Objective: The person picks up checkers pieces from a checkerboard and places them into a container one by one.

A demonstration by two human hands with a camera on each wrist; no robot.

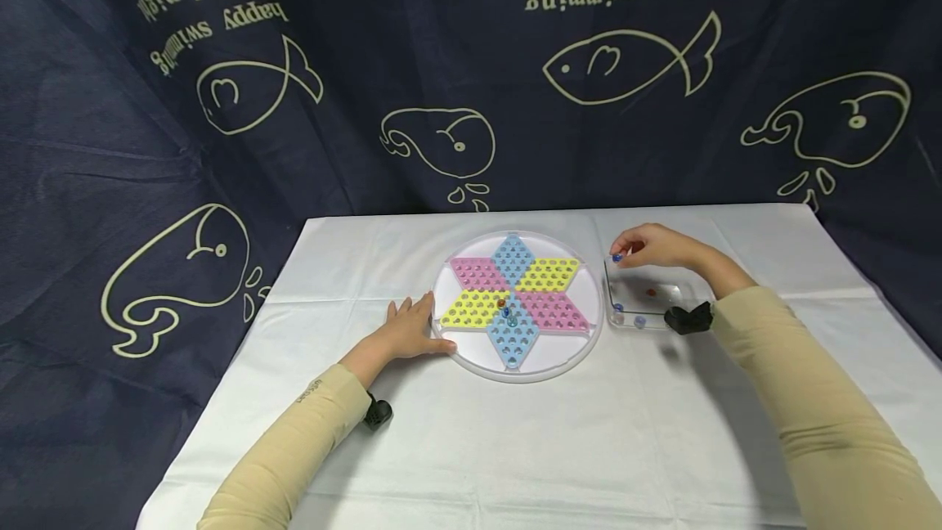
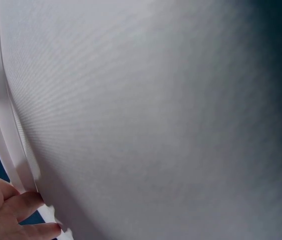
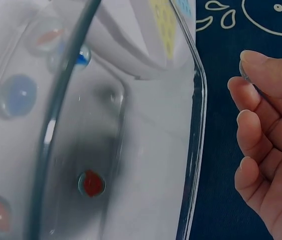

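Observation:
My right hand (image 1: 655,245) pinches a blue marble (image 1: 616,258) between thumb and forefinger, over the far left corner of a clear box (image 1: 673,294). In the right wrist view, only a sliver of that marble (image 3: 243,71) shows beside the thumb; the other fingers are loosely curled. A red marble (image 3: 92,183) and several other marbles lie in the box. At the left edge of a round Chinese checkers board (image 1: 471,358), my left hand (image 1: 403,330) rests with fingers spread, its thumb touching the rim. Near the board's centre sit an orange-brown marble (image 1: 502,303) and bluish ones (image 1: 512,321).
A white cloth (image 1: 559,448) covers the table beneath the board and box. Behind it hangs a dark blue curtain (image 1: 353,39) printed with fish and whales. A black wrist camera (image 1: 688,319) on the right sleeve overlaps the box's near right corner.

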